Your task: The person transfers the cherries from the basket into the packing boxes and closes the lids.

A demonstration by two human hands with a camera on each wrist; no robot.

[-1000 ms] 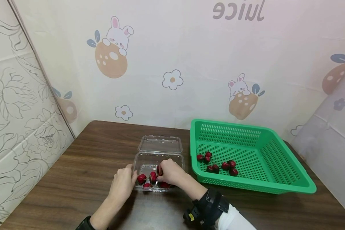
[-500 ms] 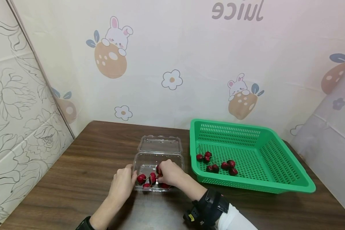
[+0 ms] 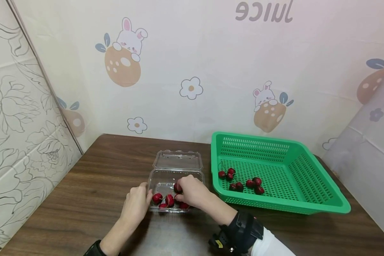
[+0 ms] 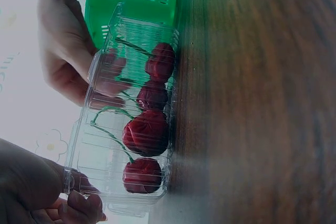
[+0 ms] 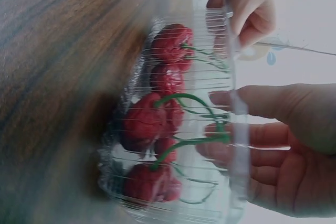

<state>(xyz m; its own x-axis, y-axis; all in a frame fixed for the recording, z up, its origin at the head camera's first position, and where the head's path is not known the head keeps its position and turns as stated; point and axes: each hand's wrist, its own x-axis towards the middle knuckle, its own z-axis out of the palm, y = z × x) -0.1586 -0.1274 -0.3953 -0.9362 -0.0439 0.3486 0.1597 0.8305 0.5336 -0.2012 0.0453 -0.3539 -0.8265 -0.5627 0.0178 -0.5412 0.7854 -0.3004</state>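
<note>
A clear plastic clamshell container (image 3: 154,174) sits on the table with its lid (image 3: 178,160) folded back. Dark red cherries (image 3: 169,200) with green stems (image 5: 197,97) lie along its near side. At its left wall, my left hand (image 3: 136,204) grips the rim between thumb and fingers. My right hand (image 3: 192,192) reaches into the right half of the container from above. In the right wrist view its thumb and fingers stand apart, close to the stem tops, and pinch nothing. The hand hides part of the container's right side in the head view.
To the right stands a green perforated basket (image 3: 259,206) with several cherries (image 3: 250,184) in its left part. Wood-grain table (image 3: 115,170) surrounds both. A printed cloth (image 3: 166,106) hangs behind the table's far edge.
My right hand's thumb and fingers have parted, and a cherry between them shows more. Its wrist has shifted slightly right. The left hand and container have stayed in place.
</note>
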